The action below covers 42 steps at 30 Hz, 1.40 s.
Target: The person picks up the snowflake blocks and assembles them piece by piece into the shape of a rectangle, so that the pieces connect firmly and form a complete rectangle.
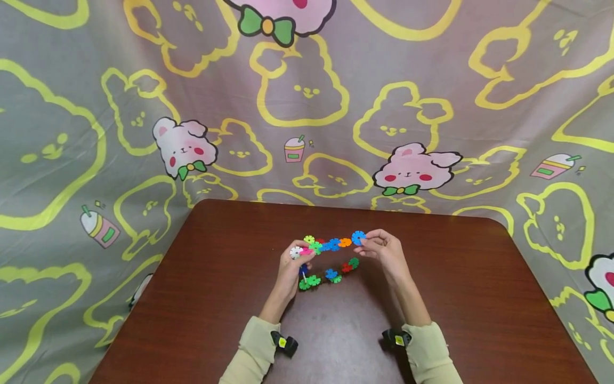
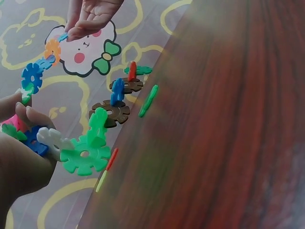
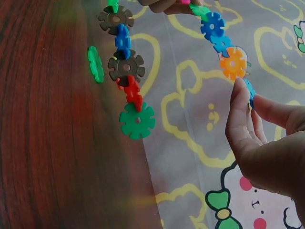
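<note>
A chain of notched plastic snowflake discs hangs in a bent loop between my hands, above the table. My left hand (image 1: 289, 273) pinches it near pink and green discs. At its right end, my right hand (image 1: 389, 255) holds a blue disc (image 1: 358, 238) between thumb and fingertips. That disc meets an orange disc (image 3: 233, 63); how deep its notch sits is hidden by the fingers. From the left hand the other branch runs through a bright green disc (image 2: 86, 156) and brown, blue and red discs to a dark green disc (image 3: 137, 120) at its free end.
On the brown wooden table (image 1: 201, 298) lie a loose green disc (image 3: 95, 64), a red disc (image 2: 112, 159) and a yellow disc (image 2: 101, 181). A grey cloth (image 1: 331, 133) printed with cartoon rabbits hangs behind the table. Each wrist wears a black strap.
</note>
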Each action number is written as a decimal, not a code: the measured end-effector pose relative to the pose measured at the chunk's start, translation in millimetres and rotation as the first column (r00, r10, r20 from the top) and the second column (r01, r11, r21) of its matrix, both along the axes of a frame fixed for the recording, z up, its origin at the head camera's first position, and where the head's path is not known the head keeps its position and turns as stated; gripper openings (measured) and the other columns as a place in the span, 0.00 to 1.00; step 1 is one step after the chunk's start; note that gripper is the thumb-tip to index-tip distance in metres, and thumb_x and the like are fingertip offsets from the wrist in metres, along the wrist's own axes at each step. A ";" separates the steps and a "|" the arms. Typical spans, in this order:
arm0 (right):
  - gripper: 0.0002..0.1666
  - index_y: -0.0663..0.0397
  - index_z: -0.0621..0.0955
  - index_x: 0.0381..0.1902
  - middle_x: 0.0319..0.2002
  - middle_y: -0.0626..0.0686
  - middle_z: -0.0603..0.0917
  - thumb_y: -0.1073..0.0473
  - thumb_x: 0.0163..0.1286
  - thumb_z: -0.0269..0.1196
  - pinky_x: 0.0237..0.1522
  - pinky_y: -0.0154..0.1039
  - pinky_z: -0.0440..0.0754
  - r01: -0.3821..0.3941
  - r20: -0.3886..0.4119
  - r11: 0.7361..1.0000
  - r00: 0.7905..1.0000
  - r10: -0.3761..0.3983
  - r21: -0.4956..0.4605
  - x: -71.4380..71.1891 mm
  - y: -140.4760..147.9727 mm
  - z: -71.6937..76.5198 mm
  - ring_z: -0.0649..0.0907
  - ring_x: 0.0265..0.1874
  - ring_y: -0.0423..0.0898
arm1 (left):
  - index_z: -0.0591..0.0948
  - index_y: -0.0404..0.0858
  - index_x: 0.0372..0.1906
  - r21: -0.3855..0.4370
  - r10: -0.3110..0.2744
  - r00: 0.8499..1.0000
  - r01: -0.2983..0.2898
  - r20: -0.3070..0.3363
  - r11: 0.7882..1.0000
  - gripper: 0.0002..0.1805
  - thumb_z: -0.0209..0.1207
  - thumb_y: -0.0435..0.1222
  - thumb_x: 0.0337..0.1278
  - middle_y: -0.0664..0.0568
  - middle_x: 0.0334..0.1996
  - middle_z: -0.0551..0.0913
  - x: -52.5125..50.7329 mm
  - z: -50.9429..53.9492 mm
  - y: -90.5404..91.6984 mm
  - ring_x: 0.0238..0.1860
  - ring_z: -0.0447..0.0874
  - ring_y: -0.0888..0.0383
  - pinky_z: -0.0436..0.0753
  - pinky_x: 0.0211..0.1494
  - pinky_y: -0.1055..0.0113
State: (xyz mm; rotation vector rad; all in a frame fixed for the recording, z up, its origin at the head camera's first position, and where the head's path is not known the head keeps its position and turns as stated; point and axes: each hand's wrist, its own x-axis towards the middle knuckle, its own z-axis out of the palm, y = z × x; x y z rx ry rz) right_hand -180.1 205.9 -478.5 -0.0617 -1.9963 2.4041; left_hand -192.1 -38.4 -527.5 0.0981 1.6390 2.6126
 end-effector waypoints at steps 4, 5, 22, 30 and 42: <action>0.10 0.73 0.75 0.45 0.30 0.55 0.88 0.70 0.73 0.64 0.46 0.49 0.88 -0.003 -0.004 1.000 1.000 0.003 -0.022 -0.2 -2.0 -0.3 0.91 0.32 0.52 | 0.81 0.38 0.40 -0.005 -0.001 1.000 0.001 0.002 1.000 0.09 0.63 0.22 0.59 0.51 0.30 0.80 0.1 0.5 -0.1 0.24 0.74 0.60 0.78 0.30 0.71; 0.10 0.73 0.75 0.45 0.29 0.54 0.88 0.70 0.73 0.64 0.46 0.50 0.87 -0.005 -0.005 1.000 1.000 0.005 -0.023 -0.4 -2.6 -0.5 0.91 0.32 0.52 | 0.81 0.38 0.39 -0.007 -0.001 1.000 0.001 0.003 1.000 0.10 0.63 0.22 0.59 0.51 0.30 0.80 0.1 0.7 -0.1 0.24 0.74 0.60 0.78 0.30 0.71; 0.18 0.73 0.80 0.56 0.33 0.62 0.89 0.74 0.70 0.66 0.41 0.48 0.88 0.044 -0.171 0.983 0.985 -0.013 0.179 2.6 -9.4 -2.7 0.91 0.30 0.53 | 0.82 0.38 0.39 -0.036 -0.005 1.000 0.005 -0.011 0.999 0.08 0.64 0.23 0.59 0.52 0.30 0.81 2.5 2.3 -0.2 0.24 0.76 0.62 0.79 0.31 0.70; 0.15 0.75 0.84 0.52 0.35 0.68 0.88 0.73 0.69 0.67 0.37 0.46 0.89 0.126 -0.218 0.980 0.972 -0.091 0.154 3.7 -14.6 -5.6 0.91 0.29 0.53 | 0.81 0.29 0.40 -0.037 -0.011 1.000 0.011 0.000 0.999 0.06 0.65 0.23 0.59 0.52 0.27 0.80 2.8 0.7 1.2 0.23 0.73 0.59 0.77 0.31 0.69; 0.13 0.75 0.84 0.51 0.31 0.64 0.88 0.74 0.70 0.66 0.34 0.40 0.88 0.230 -0.218 0.972 0.952 -0.213 0.056 3.0 -28.7 -11.4 0.89 0.26 0.52 | 0.82 0.34 0.37 -0.004 -0.008 1.000 0.008 -0.004 1.000 0.05 0.66 0.23 0.60 0.51 0.27 0.81 3.3 0.9 2.9 0.23 0.71 0.57 0.75 0.30 0.68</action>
